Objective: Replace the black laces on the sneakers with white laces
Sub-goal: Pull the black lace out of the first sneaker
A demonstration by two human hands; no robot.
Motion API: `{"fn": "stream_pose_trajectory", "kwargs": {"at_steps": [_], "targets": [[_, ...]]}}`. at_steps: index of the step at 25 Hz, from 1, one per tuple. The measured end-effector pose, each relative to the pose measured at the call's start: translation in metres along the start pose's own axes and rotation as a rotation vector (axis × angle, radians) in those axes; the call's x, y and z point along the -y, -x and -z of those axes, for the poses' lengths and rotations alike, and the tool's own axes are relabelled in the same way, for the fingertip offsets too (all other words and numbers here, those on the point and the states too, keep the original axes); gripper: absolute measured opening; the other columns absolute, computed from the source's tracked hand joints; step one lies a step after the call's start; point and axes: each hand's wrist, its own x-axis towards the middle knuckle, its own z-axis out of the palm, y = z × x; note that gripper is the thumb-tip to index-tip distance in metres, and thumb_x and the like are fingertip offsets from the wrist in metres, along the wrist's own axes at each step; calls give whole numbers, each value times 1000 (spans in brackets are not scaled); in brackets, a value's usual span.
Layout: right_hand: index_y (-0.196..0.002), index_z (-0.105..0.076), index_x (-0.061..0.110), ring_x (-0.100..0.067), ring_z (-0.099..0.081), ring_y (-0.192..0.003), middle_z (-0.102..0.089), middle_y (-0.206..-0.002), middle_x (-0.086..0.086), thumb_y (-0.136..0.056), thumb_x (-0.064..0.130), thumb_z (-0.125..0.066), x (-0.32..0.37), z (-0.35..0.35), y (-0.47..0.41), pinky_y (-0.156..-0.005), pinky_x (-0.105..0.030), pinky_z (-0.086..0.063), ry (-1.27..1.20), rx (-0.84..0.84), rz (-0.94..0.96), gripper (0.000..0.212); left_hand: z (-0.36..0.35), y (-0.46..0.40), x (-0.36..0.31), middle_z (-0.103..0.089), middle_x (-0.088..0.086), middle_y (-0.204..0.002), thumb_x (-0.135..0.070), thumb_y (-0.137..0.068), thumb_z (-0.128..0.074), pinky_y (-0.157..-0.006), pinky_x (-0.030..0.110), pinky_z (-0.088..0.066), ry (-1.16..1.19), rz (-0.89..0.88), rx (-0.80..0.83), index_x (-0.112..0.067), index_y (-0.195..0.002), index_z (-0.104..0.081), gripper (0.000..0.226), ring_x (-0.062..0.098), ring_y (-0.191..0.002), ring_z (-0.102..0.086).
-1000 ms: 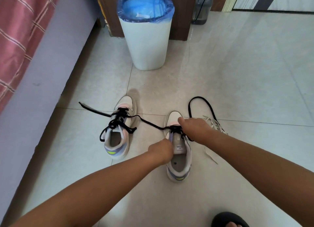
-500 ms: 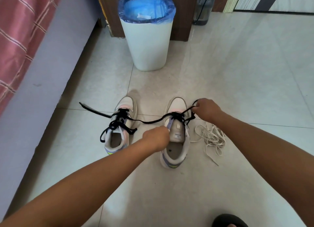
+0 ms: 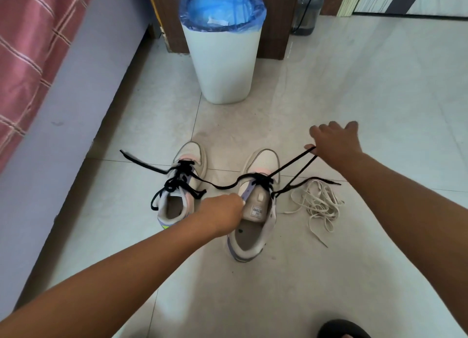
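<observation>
Left hand (image 3: 222, 215): grips right sneaker (image 3: 255, 221) collar; fingertips hidden.
Right hand (image 3: 334, 141): pinches black lace (image 3: 291, 164) loop, fingers spread.
White laces (image 3: 316, 203): tangled, right.

Glossy tile floor (image 3: 354, 97), matt cloth black lace (image 3: 291, 165), plastic bin (image 3: 222, 67) w/ shiny liner.

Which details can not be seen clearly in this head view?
- Left hand: its own back hides the fingers on the right sneaker.
- Tongue label: print too small to read.
- Dark sandal: cut off by the bottom edge.
- Bin contents: blurred by the blue liner.
</observation>
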Motion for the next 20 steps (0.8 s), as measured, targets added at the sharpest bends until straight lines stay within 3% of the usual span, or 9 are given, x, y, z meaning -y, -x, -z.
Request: {"fn": "stream_pose_trajectory", "kwargs": {"at_steps": [5, 8, 10, 13, 14, 15, 16, 18, 20], "targets": [[-114, -51, 17, -25, -51, -112, -60, -113, -6, -93, 50, -47, -52, -1, -3, -92, -45, -32, -125, 146, -223, 40, 4, 10, 12, -60, 13, -103, -15, -98, -34, -70, 31, -32, -21, -70, 21, -3, -110, -48, 22, 31, -95, -57], [-99, -53, 15, -25, -53, -94, -59, -93, -5, -94, 54, -42, -75, -6, -1, -88, -42, -31, -122, 213, -290, 41, 11, 15, 17, -47, 3, -77, -17, -98, -34, -70, 29, -31, -18, -90, 6, -4, -106, -49, 22, 27, -78, -47], [-85, -52, 13, -27, -51, -83, -55, -80, -6, -94, 52, -43, -79, -9, -1, -87, -43, -32, -218, 265, -382, 41, 13, 14, 14, -53, 9, -87, -19, -99, -33, -70, 30, -33, -42, -112, 0, -4, -106, -51, 24, 29, -83, -50], [-78, -59, 10, -31, -54, -81, -59, -80, -13, -93, 28, -58, -100, -20, 3, -72, -38, -45, -622, 189, -662, 23, 6, 13, 20, -60, 17, -108, -17, -99, -34, -68, 30, -33, -44, -118, 63, -2, -107, -50, 24, 32, -97, -56], [-90, -65, 9, -30, -58, -79, -65, -85, -14, -90, 14, -60, -111, -21, 7, -63, -34, -49, -804, 139, -764, 7, 2, 13, 27, -59, 18, -111, -17, -98, -34, -68, 31, -33, -57, -107, 86, -2, -107, -50, 23, 32, -99, -57], [-106, -65, 11, -27, -62, -71, -68, -84, -13, -88, 6, -59, -120, -19, 12, -58, -31, -51, -1006, 105, -880, 20, -4, 14, 36, -59, 18, -113, -16, -98, -34, -69, 31, -34, -74, -84, 104, -3, -106, -49, 22, 32, -101, -56], [-113, -62, 14, -23, -64, -59, -69, -71, -10, -90, 6, -55, -128, -17, 17, -57, -29, -51, -1198, 78, -952, 25, -10, 14, 44, -59, 17, -114, -16, -98, -34, -70, 31, -33, -82, -51, 117, -5, -102, -49, 20, 33, -102, -57], [-94, -58, 11, -14, -61, -40, -63, -46, -3, -99, 23, -43, -124, -8, 16, -56, -29, -52, -1510, 52, -947, 20, -20, 15, 52, -59, 16, -114, -15, -98, -32, -69, 30, -33, -74, 10, 131, -8, -94, -48, 18, 32, -103, -57], [-81, -52, 11, -11, -59, -37, -62, -45, -4, -102, 32, -35, -94, 3, 13, -49, -24, -53, -1635, 108, -874, 34, -24, 10, 47, -59, 15, -115, -14, -99, -31, -69, 30, -33, -32, 61, 106, -5, -104, -49, 21, 32, -104, -57]]}}
